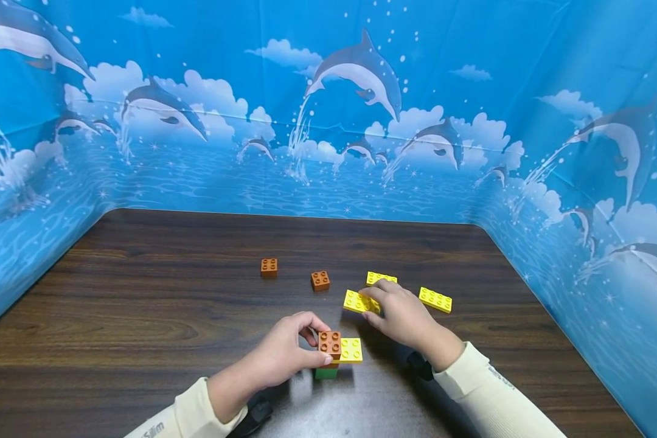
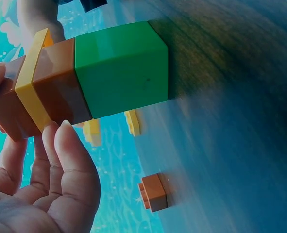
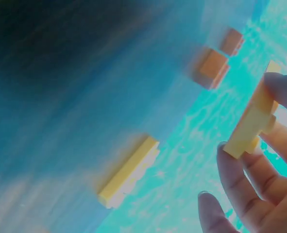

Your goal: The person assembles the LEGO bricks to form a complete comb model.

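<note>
My left hand (image 1: 281, 351) grips the upper part of a small upright stack of toy building bricks, thumb on the near side. From the bottom, the stack has a green block (image 2: 121, 73), an orange-brown brick (image 2: 60, 82), a thin yellow brick (image 1: 351, 350) jutting out to the right, and another orange-brown brick (image 1: 329, 342) on top. Farther back and to the right, my right hand (image 1: 404, 313) pinches a thin yellow studded brick (image 1: 356, 301) between thumb and fingers. The right wrist view shows this yellow brick held up off the table, studs toward the palm.
Two loose orange-brown bricks (image 1: 269, 267) lie on the dark wooden table (image 1: 170, 292) beyond the stack. A yellow brick (image 1: 381, 278) sits just behind my right hand, and another yellow brick (image 1: 435, 299) lies right of it. A blue dolphin-print curtain (image 1: 328, 176) borders the table.
</note>
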Action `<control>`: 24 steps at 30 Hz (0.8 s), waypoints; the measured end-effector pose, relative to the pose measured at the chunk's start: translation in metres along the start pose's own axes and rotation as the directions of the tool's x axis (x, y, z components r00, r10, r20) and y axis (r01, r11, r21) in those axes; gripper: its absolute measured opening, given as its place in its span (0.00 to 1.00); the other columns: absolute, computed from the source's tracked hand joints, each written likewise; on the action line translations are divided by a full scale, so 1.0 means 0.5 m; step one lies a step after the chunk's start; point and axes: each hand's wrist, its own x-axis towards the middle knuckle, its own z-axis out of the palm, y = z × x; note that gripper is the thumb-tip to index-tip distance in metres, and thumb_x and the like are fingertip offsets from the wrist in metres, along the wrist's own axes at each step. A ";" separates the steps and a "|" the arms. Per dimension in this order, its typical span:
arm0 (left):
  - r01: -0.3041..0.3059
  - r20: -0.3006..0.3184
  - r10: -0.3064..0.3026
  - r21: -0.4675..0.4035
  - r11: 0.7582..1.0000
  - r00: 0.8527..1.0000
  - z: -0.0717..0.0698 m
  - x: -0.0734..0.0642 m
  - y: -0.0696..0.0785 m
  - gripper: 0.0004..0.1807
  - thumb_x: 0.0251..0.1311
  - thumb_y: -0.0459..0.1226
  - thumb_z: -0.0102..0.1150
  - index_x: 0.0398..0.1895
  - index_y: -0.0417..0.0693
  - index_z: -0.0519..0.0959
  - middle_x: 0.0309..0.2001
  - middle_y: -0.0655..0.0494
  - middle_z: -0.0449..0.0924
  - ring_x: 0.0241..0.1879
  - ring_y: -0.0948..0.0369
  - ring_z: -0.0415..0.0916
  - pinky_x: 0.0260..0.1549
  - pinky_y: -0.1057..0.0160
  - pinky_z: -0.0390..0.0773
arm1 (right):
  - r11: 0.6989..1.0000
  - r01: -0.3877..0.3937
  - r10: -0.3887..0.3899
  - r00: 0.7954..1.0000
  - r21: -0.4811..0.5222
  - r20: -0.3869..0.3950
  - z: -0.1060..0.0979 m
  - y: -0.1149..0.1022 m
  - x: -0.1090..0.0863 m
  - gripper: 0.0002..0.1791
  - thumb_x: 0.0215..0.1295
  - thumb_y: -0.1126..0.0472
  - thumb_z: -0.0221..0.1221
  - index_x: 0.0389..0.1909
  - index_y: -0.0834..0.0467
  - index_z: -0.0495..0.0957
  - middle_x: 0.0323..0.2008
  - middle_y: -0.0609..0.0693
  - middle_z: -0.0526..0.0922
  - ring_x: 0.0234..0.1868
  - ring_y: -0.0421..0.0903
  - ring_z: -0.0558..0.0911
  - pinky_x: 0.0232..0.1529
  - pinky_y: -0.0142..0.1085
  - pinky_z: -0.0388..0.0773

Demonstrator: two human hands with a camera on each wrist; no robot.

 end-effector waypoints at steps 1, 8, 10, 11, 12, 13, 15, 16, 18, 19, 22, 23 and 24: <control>0.002 0.000 -0.002 -0.002 1.000 1.000 0.000 0.000 -0.001 0.17 0.48 0.32 0.71 0.42 0.41 0.79 0.34 0.54 0.74 0.35 0.58 0.71 0.28 0.64 0.71 | 1.000 0.010 -0.010 1.000 0.001 -0.011 -0.002 -0.003 -0.001 0.22 0.58 0.53 0.67 0.54 0.53 0.80 0.45 0.48 0.79 0.41 0.44 0.76 0.45 0.43 0.75; 0.012 0.004 -0.012 -0.010 1.000 1.000 -0.001 -0.001 -0.004 0.17 0.49 0.32 0.71 0.43 0.41 0.78 0.34 0.54 0.75 0.35 0.58 0.71 0.29 0.63 0.71 | 0.997 0.071 -0.071 0.995 0.003 -0.077 -0.021 -0.025 -0.012 0.24 0.55 0.53 0.69 0.53 0.53 0.80 0.43 0.47 0.79 0.39 0.43 0.74 0.42 0.41 0.75; 0.014 0.004 -0.014 -0.009 1.000 1.000 -0.002 -0.002 -0.004 0.17 0.49 0.32 0.71 0.43 0.41 0.78 0.35 0.54 0.75 0.36 0.57 0.71 0.29 0.63 0.71 | 0.995 0.101 -0.101 0.990 -0.004 -0.098 -0.026 -0.031 -0.016 0.24 0.55 0.53 0.70 0.53 0.53 0.80 0.43 0.47 0.78 0.39 0.42 0.74 0.41 0.40 0.75; 0.014 0.004 -0.014 -0.009 1.000 1.000 -0.002 -0.002 -0.004 0.17 0.49 0.32 0.71 0.43 0.41 0.78 0.35 0.54 0.75 0.36 0.57 0.71 0.28 0.63 0.71 | 0.993 0.117 -0.118 0.987 -0.010 -0.108 -0.029 -0.034 -0.018 0.24 0.54 0.53 0.70 0.53 0.53 0.80 0.43 0.47 0.78 0.38 0.42 0.74 0.40 0.40 0.75; 0.014 0.004 -0.014 -0.010 1.000 1.000 -0.002 -0.003 -0.005 0.17 0.49 0.32 0.71 0.43 0.41 0.78 0.35 0.53 0.75 0.36 0.57 0.71 0.28 0.63 0.71 | 0.991 0.134 -0.135 0.984 -0.014 -0.117 -0.031 -0.037 -0.020 0.24 0.54 0.53 0.70 0.53 0.53 0.80 0.42 0.47 0.78 0.38 0.42 0.74 0.39 0.40 0.75; 0.013 0.003 -0.013 -0.010 1.000 1.000 -0.002 -0.003 -0.005 0.17 0.49 0.33 0.71 0.43 0.41 0.78 0.35 0.53 0.75 0.36 0.57 0.71 0.28 0.63 0.71 | 0.989 0.148 -0.149 0.981 -0.015 -0.125 -0.034 -0.039 -0.023 0.24 0.54 0.53 0.70 0.53 0.54 0.80 0.42 0.47 0.78 0.38 0.42 0.74 0.39 0.40 0.75; 0.014 0.002 -0.014 -0.013 1.000 1.000 -0.002 -0.004 -0.004 0.18 0.49 0.33 0.71 0.44 0.42 0.78 0.35 0.53 0.75 0.36 0.57 0.71 0.28 0.63 0.71 | 0.985 0.173 -0.173 0.976 -0.012 -0.134 -0.039 -0.044 -0.027 0.24 0.54 0.53 0.70 0.53 0.54 0.80 0.42 0.47 0.78 0.39 0.42 0.74 0.40 0.39 0.75; 0.013 0.001 -0.013 -0.015 1.000 1.000 -0.001 -0.004 -0.004 0.18 0.49 0.33 0.71 0.44 0.42 0.78 0.35 0.54 0.75 0.36 0.57 0.71 0.29 0.63 0.71 | 0.984 0.180 -0.180 0.974 -0.009 -0.137 -0.041 -0.046 -0.029 0.24 0.54 0.53 0.70 0.53 0.54 0.80 0.43 0.47 0.78 0.39 0.42 0.74 0.40 0.39 0.75; 0.013 0.001 -0.013 -0.017 1.000 1.000 -0.001 -0.004 -0.004 0.17 0.50 0.33 0.71 0.44 0.42 0.78 0.35 0.54 0.75 0.36 0.57 0.71 0.29 0.62 0.71 | 0.982 0.191 -0.189 0.972 0.000 -0.139 -0.045 -0.050 -0.034 0.24 0.54 0.53 0.70 0.53 0.54 0.80 0.43 0.47 0.78 0.40 0.42 0.75 0.40 0.39 0.76; 0.014 0.001 -0.014 -0.017 1.000 1.000 -0.001 -0.004 -0.004 0.17 0.50 0.33 0.71 0.44 0.42 0.78 0.36 0.54 0.75 0.36 0.57 0.71 0.30 0.62 0.71 | 0.981 0.194 -0.191 0.971 0.004 -0.140 -0.048 -0.052 -0.037 0.24 0.54 0.53 0.70 0.53 0.54 0.80 0.43 0.47 0.78 0.41 0.42 0.75 0.41 0.39 0.76; 0.014 0.002 -0.014 -0.015 1.000 1.000 -0.001 -0.002 -0.003 0.17 0.50 0.33 0.71 0.43 0.42 0.78 0.36 0.54 0.74 0.36 0.58 0.71 0.31 0.62 0.71 | 0.979 0.203 -0.198 0.970 0.022 -0.139 -0.054 -0.059 -0.044 0.25 0.54 0.53 0.70 0.54 0.53 0.80 0.45 0.47 0.78 0.43 0.43 0.75 0.43 0.40 0.77; 0.012 0.001 -0.012 -0.015 1.000 1.000 -0.001 -0.001 -0.003 0.17 0.49 0.33 0.71 0.43 0.42 0.78 0.36 0.54 0.74 0.36 0.59 0.71 0.31 0.62 0.71 | 0.978 0.206 -0.200 0.970 0.031 -0.139 -0.056 -0.061 -0.046 0.25 0.54 0.53 0.70 0.54 0.53 0.80 0.45 0.47 0.78 0.44 0.43 0.76 0.44 0.41 0.77; 0.010 0.000 -0.010 -0.013 1.000 1.000 -0.001 0.000 -0.003 0.17 0.49 0.33 0.71 0.43 0.41 0.78 0.36 0.54 0.75 0.36 0.59 0.71 0.32 0.62 0.71 | 0.977 0.210 -0.203 0.969 0.038 -0.139 -0.057 -0.063 -0.048 0.25 0.55 0.53 0.70 0.54 0.52 0.80 0.46 0.47 0.78 0.45 0.43 0.76 0.45 0.41 0.77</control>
